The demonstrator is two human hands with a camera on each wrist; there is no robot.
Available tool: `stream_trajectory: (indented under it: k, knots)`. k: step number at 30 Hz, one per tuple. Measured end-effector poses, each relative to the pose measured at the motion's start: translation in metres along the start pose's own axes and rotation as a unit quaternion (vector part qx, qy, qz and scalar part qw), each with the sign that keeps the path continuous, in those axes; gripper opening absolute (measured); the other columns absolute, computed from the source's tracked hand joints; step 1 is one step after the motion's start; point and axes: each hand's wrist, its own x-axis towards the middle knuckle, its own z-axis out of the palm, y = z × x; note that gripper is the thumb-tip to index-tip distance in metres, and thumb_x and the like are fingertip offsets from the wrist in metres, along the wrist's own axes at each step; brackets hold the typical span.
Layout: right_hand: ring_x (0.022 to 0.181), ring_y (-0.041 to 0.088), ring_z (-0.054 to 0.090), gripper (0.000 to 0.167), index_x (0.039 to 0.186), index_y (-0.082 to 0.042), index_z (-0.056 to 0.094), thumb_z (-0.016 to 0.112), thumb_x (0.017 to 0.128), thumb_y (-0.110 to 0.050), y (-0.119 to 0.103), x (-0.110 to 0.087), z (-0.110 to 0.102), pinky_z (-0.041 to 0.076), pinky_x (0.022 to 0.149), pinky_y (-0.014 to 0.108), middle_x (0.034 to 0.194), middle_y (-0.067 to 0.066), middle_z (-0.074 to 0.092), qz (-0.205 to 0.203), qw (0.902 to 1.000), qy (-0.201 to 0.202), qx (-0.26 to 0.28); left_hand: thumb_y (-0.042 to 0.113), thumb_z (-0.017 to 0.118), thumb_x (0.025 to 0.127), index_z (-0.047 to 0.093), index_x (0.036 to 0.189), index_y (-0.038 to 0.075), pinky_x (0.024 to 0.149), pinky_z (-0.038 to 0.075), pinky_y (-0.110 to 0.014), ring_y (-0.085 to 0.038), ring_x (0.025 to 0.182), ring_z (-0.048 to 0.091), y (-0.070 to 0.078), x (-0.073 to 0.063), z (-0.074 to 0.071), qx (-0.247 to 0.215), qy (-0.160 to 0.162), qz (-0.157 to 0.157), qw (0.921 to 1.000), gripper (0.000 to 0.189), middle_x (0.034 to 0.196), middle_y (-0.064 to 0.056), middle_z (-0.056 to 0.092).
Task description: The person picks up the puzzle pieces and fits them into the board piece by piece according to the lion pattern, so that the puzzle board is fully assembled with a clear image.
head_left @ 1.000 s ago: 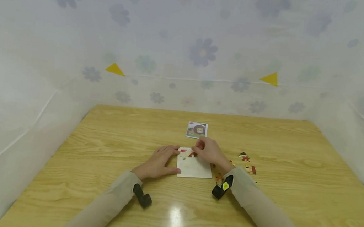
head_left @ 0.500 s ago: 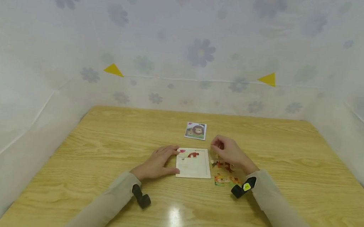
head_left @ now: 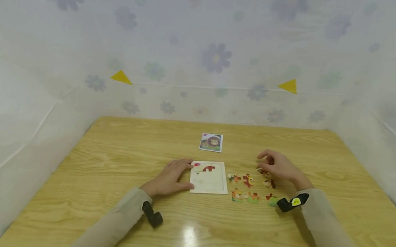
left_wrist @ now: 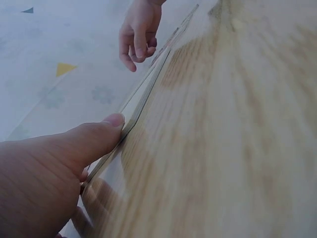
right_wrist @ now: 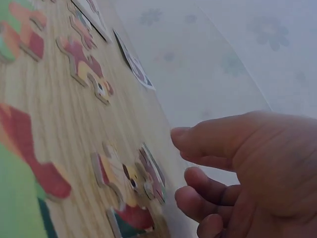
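Observation:
My left hand [head_left: 170, 177] rests at the left side of a white puzzle board [head_left: 210, 183]. Its fingers touch the far left corner and its thumb [left_wrist: 114, 120] lies on the near part of that edge. Inside the board, along its far side, sit a few fitted pieces, one of them a red-brown puzzle piece [head_left: 209, 168]. To the right, my right hand [head_left: 283, 169] hovers just over a puzzle piece [right_wrist: 152, 173] with a dark green edge. The right fingers are loosely bent with a gap to the thumb, and nothing shows between them.
Several loose puzzle pieces [head_left: 248, 180] lie between the board and my right hand, with more such as a green puzzle piece [head_left: 273, 201] nearer me. A lion picture card [head_left: 211, 142] lies beyond the board. A flowered curtain [head_left: 196, 53] encloses the table [head_left: 130, 141].
My right hand has moved from the board's far side rightward to above the loose pieces, uncovering the red-brown piece in the board. The left hand has stayed at the board's edge.

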Motion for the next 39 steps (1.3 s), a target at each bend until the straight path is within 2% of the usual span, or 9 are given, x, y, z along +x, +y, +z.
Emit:
stream_trajectory:
  k: [7,13,19,22,26,30,34,39]
  knots:
    - [0.073,0.014,0.053,0.034,0.115,0.003,0.059,0.068,0.091,-0.02,0.008,-0.004,-0.003,0.046,0.066,0.027,0.091,0.008,0.059,0.017,0.999,-0.039,0.017,0.046,0.066,0.088,0.047,0.139,0.009,0.117,0.015,-0.054,-0.031,0.145,0.024,-0.001,0.0,0.002,-0.002,-0.002,-0.004,1.0,0.066,0.156,-0.008,0.032]
    - [0.08,0.014,0.056,0.032,0.108,0.005,0.062,0.07,0.088,-0.019,0.008,-0.001,-0.001,0.048,0.07,0.028,0.093,0.008,0.062,0.029,0.9992,-0.028,-0.003,0.045,0.066,0.089,0.046,0.139,0.007,0.116,0.016,-0.055,-0.032,0.145,0.023,0.0,-0.001,0.001,-0.008,0.0,-0.002,1.0,0.066,0.156,-0.009,0.032]
    - [0.074,0.014,0.054,0.024,0.099,0.0,0.059,0.073,0.086,-0.015,0.011,-0.001,0.0,0.047,0.065,0.027,0.087,0.006,0.06,0.028,0.9992,0.015,-0.022,0.046,0.065,0.089,0.047,0.139,0.008,0.116,0.016,-0.055,-0.031,0.145,0.023,0.002,0.0,0.0,-0.004,-0.003,-0.002,1.0,0.066,0.156,-0.008,0.032]
    - [0.068,0.012,0.056,0.017,0.095,-0.002,0.056,0.07,0.088,-0.011,0.011,0.0,0.003,0.048,0.061,0.026,0.082,0.005,0.061,0.017,0.9987,0.042,-0.024,0.045,0.066,0.089,0.047,0.138,0.006,0.115,0.016,-0.056,-0.032,0.145,0.023,0.003,0.0,0.001,-0.004,-0.002,0.001,1.0,0.066,0.156,-0.009,0.032]
    - [0.065,0.01,0.061,0.009,0.096,-0.001,0.056,0.062,0.093,-0.007,0.005,0.002,0.008,0.05,0.058,0.025,0.08,0.006,0.065,0.016,0.9976,0.066,-0.01,0.045,0.065,0.089,0.047,0.138,0.005,0.115,0.016,-0.056,-0.033,0.145,0.023,0.004,-0.001,0.001,-0.008,-0.005,-0.001,1.0,0.065,0.156,-0.01,0.032]
    - [0.069,0.011,0.06,0.01,0.099,-0.001,0.057,0.061,0.094,-0.008,-0.002,0.006,0.014,0.05,0.06,0.025,0.084,0.008,0.064,0.02,0.9959,0.088,-0.005,0.045,0.065,0.09,0.047,0.139,0.006,0.116,0.016,-0.055,-0.033,0.145,0.022,0.004,-0.002,-0.001,-0.008,-0.009,-0.006,0.9999,0.065,0.156,-0.009,0.031]
    - [0.068,0.013,0.06,0.009,0.101,-0.001,0.057,0.059,0.095,-0.007,-0.008,0.013,0.021,0.048,0.057,0.026,0.085,0.009,0.064,0.021,0.9963,0.081,0.02,0.045,0.065,0.09,0.046,0.139,0.006,0.116,0.016,-0.055,-0.033,0.145,0.022,0.004,-0.002,-0.001,-0.006,-0.011,-0.005,0.9999,0.066,0.156,-0.009,0.031]
    - [0.063,0.015,0.059,0.01,0.103,0.0,0.055,0.057,0.096,-0.008,-0.021,0.026,0.031,0.049,0.053,0.027,0.085,0.01,0.063,0.014,0.9964,0.044,0.072,0.044,0.065,0.09,0.046,0.139,0.006,0.116,0.016,-0.056,-0.032,0.145,0.022,0.003,-0.001,-0.002,-0.004,-0.008,-0.007,0.9999,0.065,0.156,-0.009,0.031]
